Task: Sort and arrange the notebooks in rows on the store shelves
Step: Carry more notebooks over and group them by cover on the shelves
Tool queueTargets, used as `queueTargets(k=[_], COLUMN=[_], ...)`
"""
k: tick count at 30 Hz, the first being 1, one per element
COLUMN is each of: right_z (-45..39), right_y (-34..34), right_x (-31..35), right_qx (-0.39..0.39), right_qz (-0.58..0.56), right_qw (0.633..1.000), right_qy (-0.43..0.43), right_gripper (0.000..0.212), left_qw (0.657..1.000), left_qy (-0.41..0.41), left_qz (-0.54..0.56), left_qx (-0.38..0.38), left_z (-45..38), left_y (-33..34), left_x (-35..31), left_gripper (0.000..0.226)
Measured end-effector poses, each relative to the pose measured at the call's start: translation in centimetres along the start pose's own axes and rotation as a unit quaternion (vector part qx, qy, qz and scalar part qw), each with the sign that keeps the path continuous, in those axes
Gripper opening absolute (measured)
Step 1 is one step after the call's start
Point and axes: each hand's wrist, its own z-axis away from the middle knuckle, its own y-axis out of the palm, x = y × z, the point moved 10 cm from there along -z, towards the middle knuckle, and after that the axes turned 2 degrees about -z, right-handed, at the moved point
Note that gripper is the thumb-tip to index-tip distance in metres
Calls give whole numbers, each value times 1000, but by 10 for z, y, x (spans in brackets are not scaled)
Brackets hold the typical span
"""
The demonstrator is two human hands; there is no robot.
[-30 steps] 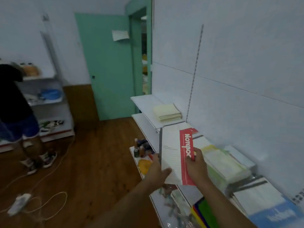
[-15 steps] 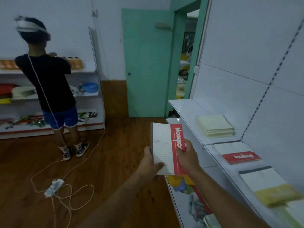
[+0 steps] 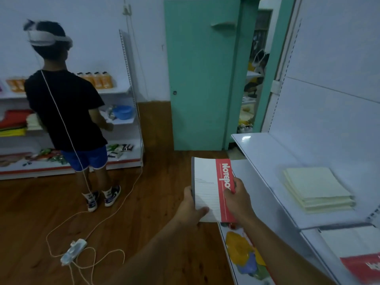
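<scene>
I hold a white notebook with a red band in front of me, over the floor just left of the white shelf. My left hand grips its lower left edge, thumb on the cover. My right hand pinches the red band on the right side. On the shelf lies a stack of pale yellow notebooks. Another white-and-red notebook lies flat on the shelf at the lower right.
A person in a black shirt stands at another shelving unit on the left. A power strip with cables lies on the wooden floor. A green door stands ahead. Coloured items fill the lower shelf.
My view has swung left along the shelf; the yellow stack now sits to the right. Both hands keep the same hold on the notebook, which stays in front of me.
</scene>
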Motion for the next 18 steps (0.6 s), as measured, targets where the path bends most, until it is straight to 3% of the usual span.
queueTargets(k=[8,13,18], right_z=[-112,-143,-126], right_y=[-43,-135,-237], right_x=[-5,-58,-121], right_qx=[-68,-184,-334], right_qz=[-23,-28,-34], right_qw=[997,979,929], right_qy=[24,84,156], right_gripper=[36,33,36], left_qw=[998,979,926], left_qy=[23,102,179], left_qz=[-23,-31,-65], left_qx=[53,173,325], left_z=[-122,-180,-201], left_y=[40,141,271], left_x=[-54,-101,-138], left_gripper=[79,72,69])
